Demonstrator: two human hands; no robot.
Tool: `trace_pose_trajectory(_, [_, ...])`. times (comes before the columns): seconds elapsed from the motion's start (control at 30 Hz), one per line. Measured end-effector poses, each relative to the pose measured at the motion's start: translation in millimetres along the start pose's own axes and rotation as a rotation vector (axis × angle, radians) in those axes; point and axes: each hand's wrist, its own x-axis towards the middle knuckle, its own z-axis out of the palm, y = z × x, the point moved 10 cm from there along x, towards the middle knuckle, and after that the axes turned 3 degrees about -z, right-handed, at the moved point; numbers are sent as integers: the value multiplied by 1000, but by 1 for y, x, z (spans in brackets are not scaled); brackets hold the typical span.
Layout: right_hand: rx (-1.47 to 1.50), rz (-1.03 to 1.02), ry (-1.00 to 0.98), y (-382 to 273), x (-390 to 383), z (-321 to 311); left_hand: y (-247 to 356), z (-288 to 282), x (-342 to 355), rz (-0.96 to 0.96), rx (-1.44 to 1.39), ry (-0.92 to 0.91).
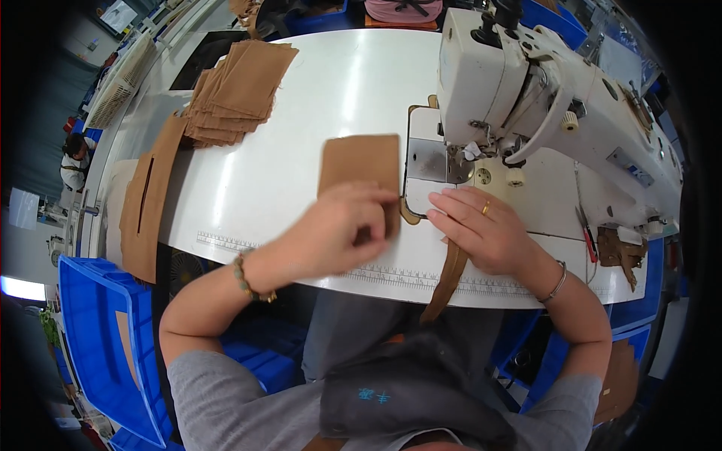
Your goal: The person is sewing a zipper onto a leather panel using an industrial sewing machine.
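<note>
Left hand: fingers curled shut on the lower edge of a tan leather panel lying flat on the white table, just left of the sewing machine. Right hand: fingers extended and flat, pressing a brown strap that hangs over the table's front edge. Stack of tan pieces at the far left, well apart

Left hand hides brown piece's lower edge.

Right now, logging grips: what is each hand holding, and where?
Left hand pinches the brown leather panel at its near edge; right hand presses flat on the brown strap.
</note>
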Motion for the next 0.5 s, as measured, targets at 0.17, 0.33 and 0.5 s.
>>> trace_pose_trajectory(0.17, [148, 69, -212, 4, -9, 23, 69, 69, -20, 112, -194, -188])
trace_pose_trajectory(0.33, [67, 97, -262, 30, -21, 2, 2, 40, -11, -408, -937, 83])
trace_pose_trajectory(0.5, [13, 215, -490, 40, -25, 25, -13, 68, 0, -673, -1336, -105])
